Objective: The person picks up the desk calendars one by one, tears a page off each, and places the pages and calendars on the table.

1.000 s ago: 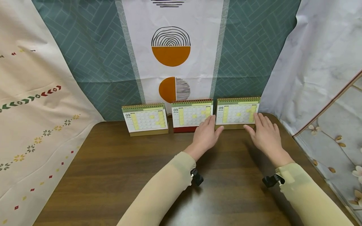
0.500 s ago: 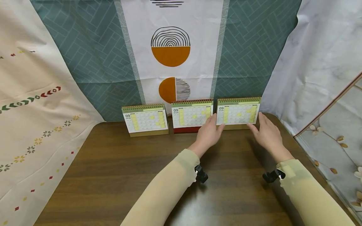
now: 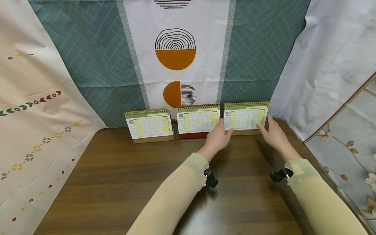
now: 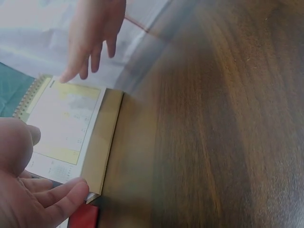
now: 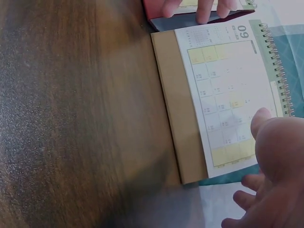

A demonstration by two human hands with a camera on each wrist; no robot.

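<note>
Three desk calendars stand in a row at the back of the table. My left hand is at the gap between the red-based middle calendar and the tan-based right calendar, fingers extended. On the other side, my right hand is beside the right calendar's right edge, its thumb in front of the page. In the right wrist view that calendar's page lies between the two hands; whether the fingers touch its sides I cannot tell. The left calendar, also tan-based, stands apart from both hands.
The brown wooden table extends toward me. A teal and white patterned cloth hangs right behind the calendars. Pale cloths border the left and right sides. Each wrist wears a small black camera.
My left hand has shifted slightly right, toward the gap between the middle and right calendars. My right hand's fingers have moved from over the right calendar's edge to beside it. The calendars look unmoved.
</note>
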